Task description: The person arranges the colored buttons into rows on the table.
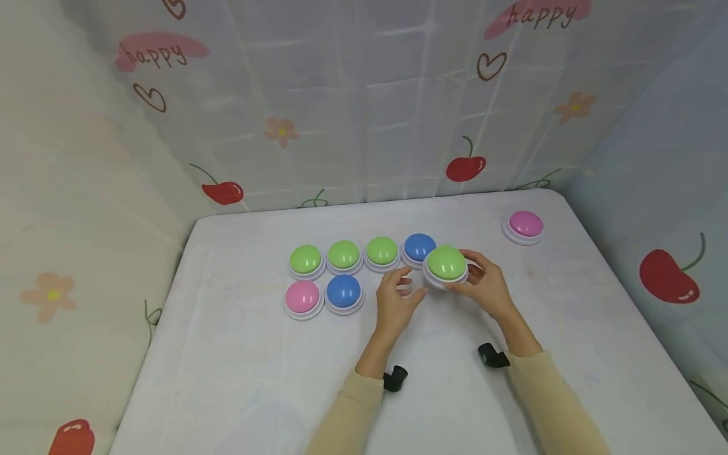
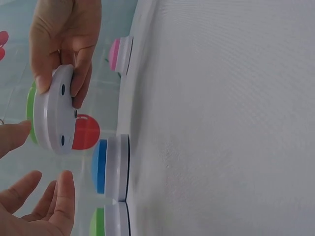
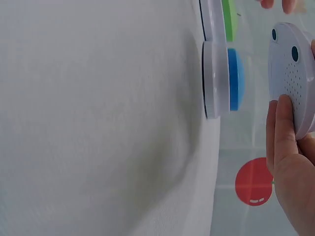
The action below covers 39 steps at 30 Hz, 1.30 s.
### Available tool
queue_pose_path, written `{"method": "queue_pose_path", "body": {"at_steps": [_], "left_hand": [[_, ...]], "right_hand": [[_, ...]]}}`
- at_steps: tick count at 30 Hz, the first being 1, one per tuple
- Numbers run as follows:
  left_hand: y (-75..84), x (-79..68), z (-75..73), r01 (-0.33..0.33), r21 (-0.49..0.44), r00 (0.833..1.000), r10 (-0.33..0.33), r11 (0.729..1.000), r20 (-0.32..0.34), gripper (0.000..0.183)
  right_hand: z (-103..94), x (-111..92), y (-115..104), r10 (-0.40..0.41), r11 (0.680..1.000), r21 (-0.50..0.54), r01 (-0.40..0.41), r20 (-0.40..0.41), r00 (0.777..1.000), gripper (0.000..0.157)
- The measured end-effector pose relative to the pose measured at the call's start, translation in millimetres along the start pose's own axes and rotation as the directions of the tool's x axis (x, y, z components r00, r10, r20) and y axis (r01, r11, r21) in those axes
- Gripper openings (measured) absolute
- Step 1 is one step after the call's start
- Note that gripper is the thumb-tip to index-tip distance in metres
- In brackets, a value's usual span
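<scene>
My right hand (image 1: 486, 287) grips a green push button (image 1: 446, 263) with a white base by its right side. Thumb and fingers pinch the base, which is lifted off the table; its underside, with small holes and dark round feet, shows in the right wrist view. Just left of it, my left hand (image 1: 395, 303) has its fingers spread and holds nothing; its thumb (image 2: 15, 135) comes close to the green dome. Behind the lifted button is a blue button (image 1: 419, 246), partly covered by it, at the right end of a row with several green buttons (image 1: 344, 254).
In front of the row, at its left end, sit a pink button (image 1: 302, 297) and another blue button (image 1: 344, 292). A magenta button (image 1: 525, 225) stands alone at the far right of the white table (image 1: 227, 379). Printed curtains (image 1: 352, 95) hang behind and at the sides.
</scene>
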State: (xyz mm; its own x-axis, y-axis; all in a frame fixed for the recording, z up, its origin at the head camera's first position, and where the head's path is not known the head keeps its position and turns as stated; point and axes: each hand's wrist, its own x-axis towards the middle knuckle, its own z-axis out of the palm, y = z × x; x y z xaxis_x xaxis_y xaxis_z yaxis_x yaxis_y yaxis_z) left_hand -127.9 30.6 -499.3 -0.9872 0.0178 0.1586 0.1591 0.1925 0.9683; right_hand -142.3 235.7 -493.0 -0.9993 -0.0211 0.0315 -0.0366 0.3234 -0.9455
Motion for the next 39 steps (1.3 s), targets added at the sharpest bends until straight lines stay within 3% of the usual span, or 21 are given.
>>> {"method": "queue_pose_path", "body": {"at_steps": [5, 11, 17, 27, 39], "left_hand": [[-2.4, -5.2, -3.3, -0.019, 0.016, 1.000, 0.019, 1.000, 0.005, 0.054], [-7.0, -16.3, -13.8, -0.004, -0.007, 1.000, 0.004, 1.000, -0.006, 0.057], [-13.5, -25.6, -26.1, 0.013, 0.009, 0.997, -0.012, 1.000, -0.080, 0.056], [-21.3, -32.4, -34.9, 0.072, 0.087, 0.983, -0.056, 0.994, -0.172, 0.054], [-20.9, -31.4, -29.8, 0.070, 0.211, 0.960, -0.009, 0.975, -0.279, 0.048]], "right_hand": [[13.8, -7.0, -5.1, -0.067, 0.998, 0.021, 0.066, 0.077, 0.995, 0.080], [29.6, -8.4, -6.0, -0.085, 0.996, -0.003, 0.086, 0.140, 0.987, 0.081], [44.5, -6.8, -7.3, -0.107, 0.993, -0.021, 0.114, 0.214, 0.971, 0.080], [64.6, -1.5, -7.5, -0.127, 0.983, -0.101, 0.156, 0.251, 0.960, 0.076], [76.8, 9.5, -6.2, -0.107, 0.978, -0.145, 0.148, 0.258, 0.960, 0.077]]}}
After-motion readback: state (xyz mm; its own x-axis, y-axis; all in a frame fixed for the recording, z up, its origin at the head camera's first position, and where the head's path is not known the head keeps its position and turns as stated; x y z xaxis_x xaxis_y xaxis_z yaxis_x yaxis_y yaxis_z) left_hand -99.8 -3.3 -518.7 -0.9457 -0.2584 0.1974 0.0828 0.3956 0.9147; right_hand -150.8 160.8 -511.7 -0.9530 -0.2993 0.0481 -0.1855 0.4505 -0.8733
